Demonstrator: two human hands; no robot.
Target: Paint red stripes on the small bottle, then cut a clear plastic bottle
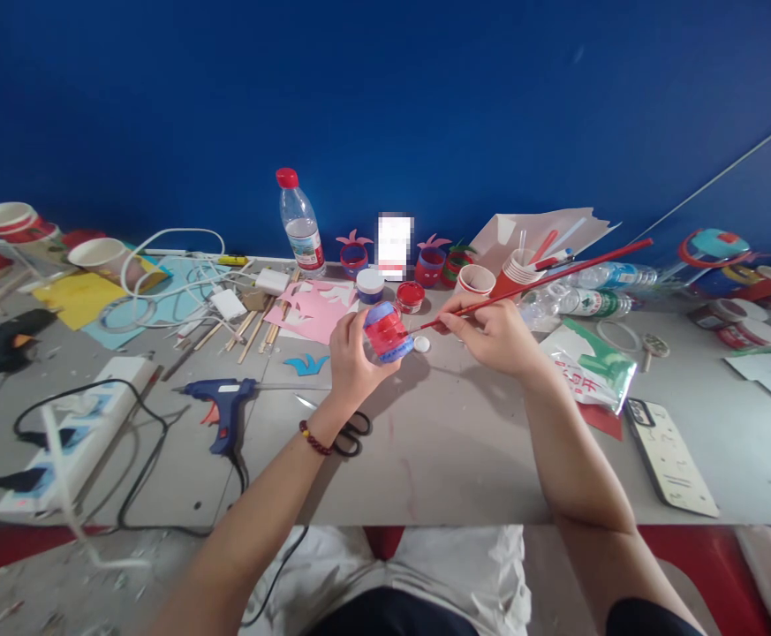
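My left hand (353, 358) is closed around a small cup-like piece (386, 333), red on its side with blue rims, held tilted above the table. My right hand (495, 334) pinches a long red paintbrush (544, 279) whose tip reaches the side of the piece; the handle slants up to the right. A small open pot of red paint (410, 297) and a white-lidded jar (370, 284) stand just beyond the piece. A small white cap (421, 344) lies beside it.
A blue glue gun (222, 402) and scissors (351, 433) lie left of my left arm. A water bottle (301, 225), pink paper cut-outs (315, 311), red paper cups (517, 265), a phone (669, 455), a power strip (60, 442) with cables and wooden sticks crowd the grey table (451, 450).
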